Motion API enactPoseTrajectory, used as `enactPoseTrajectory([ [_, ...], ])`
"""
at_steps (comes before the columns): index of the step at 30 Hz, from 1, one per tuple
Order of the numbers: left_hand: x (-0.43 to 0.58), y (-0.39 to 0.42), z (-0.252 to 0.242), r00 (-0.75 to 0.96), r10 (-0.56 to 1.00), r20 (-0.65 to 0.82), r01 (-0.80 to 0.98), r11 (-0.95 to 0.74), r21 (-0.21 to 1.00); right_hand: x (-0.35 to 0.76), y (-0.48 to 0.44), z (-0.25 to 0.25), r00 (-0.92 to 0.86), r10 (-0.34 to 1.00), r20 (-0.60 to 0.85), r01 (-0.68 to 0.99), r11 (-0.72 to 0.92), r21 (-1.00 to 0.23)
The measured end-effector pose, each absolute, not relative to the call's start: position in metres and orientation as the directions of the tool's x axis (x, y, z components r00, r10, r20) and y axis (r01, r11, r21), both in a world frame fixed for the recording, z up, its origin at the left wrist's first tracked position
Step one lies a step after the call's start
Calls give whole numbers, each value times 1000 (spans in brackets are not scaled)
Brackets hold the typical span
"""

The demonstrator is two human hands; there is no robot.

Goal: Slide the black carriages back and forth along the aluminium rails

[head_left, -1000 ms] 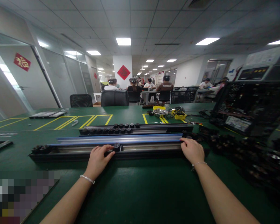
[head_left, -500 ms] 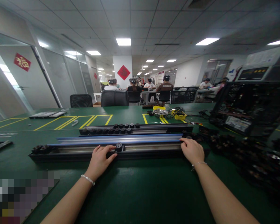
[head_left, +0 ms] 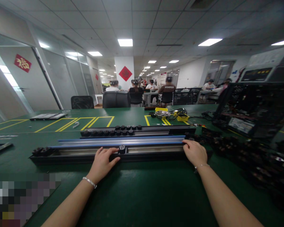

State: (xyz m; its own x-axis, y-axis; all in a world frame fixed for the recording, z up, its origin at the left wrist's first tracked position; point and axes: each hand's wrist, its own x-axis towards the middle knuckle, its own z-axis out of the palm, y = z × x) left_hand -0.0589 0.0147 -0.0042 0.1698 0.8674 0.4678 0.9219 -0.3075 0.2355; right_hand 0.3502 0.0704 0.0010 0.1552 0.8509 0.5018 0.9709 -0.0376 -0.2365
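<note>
A long black track (head_left: pixel 85 157) with a metallic inner channel lies across the table in front of me. In that channel sits a round black socket module (head_left: pixel 122 149) with slots in its face. My left hand (head_left: pixel 103 162) is just left of this module, index finger stretched to its side and thumb apart over the track's front edge. At the track's right end, my right hand (head_left: pixel 196 154) grips it with curled fingers; its fingertips are partly hidden. More black modules (head_left: pixel 41 151) sit at the track's left end. Just behind lies a blue-edged metallic strip (head_left: pixel 123 141).
Another black track with several modules (head_left: pixel 109 133) lies farther back. Loose black modules (head_left: pixel 239 154) are heaped at right, before an open black equipment case (head_left: pixel 248 107). A metal dish (head_left: pixel 162 114) and cables (head_left: pixel 180 113) lie beyond. People sit at far tables.
The round socket module has slid slightly right along the track. My left hand has shifted a little the same way. The right hand stays in place.
</note>
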Motion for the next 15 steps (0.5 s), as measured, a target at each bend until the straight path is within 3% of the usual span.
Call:
enactPoseTrajectory([
  [15,-57,13,-4,203,869,450,919,-328,218,350,70,0,152,841,519,973,-35,-229],
])
